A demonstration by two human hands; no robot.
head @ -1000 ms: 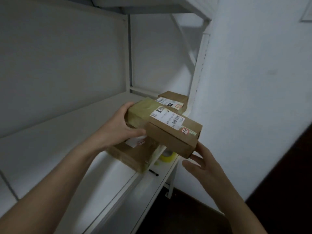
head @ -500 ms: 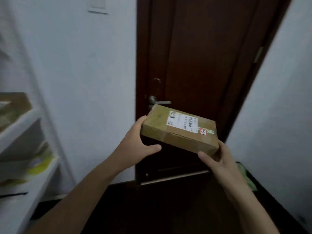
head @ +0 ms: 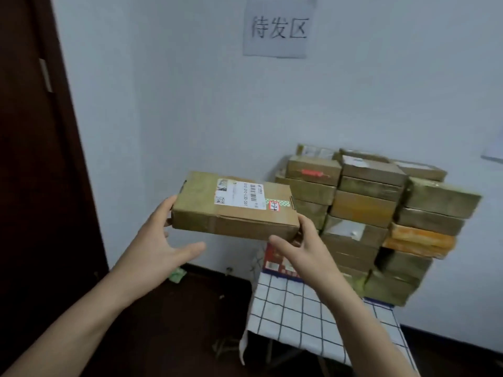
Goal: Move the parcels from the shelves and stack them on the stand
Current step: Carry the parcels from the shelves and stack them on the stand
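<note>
Between the dark door (head: 32,159) and the stand (head: 313,308), a flat cardboard parcel (head: 234,205) is held in the air, roughly level, with its shipping label (head: 236,195) facing up. It has not yet reached the stand and sits just left of the stack of parcels (head: 364,210), level with the upper layers.

The left hand (head: 160,240) takes the parcel's left end. Its fingers run up that end and out of sight behind it, while the thumb splays loose underneath, clear of the cardboard. The right hand (head: 302,246) grips the near right corner, thumb against the end and fingers reaching under the base. A hold at each end suits a wide, shallow box: it stays flat and can be slid onto a layer without tipping.

The stack stands against the wall (head: 190,104) under a paper sign (head: 279,28), probably so the wall braces the back rows. Its columns are uneven and the right-hand boxes jut outward, so that side looks least safe for more weight. A red box (head: 272,263) sits at the base on the left. The checked cloth (head: 272,330) covering the stand shows free space at the front, so the next parcel could start a front row or go on the lower left column.
</note>
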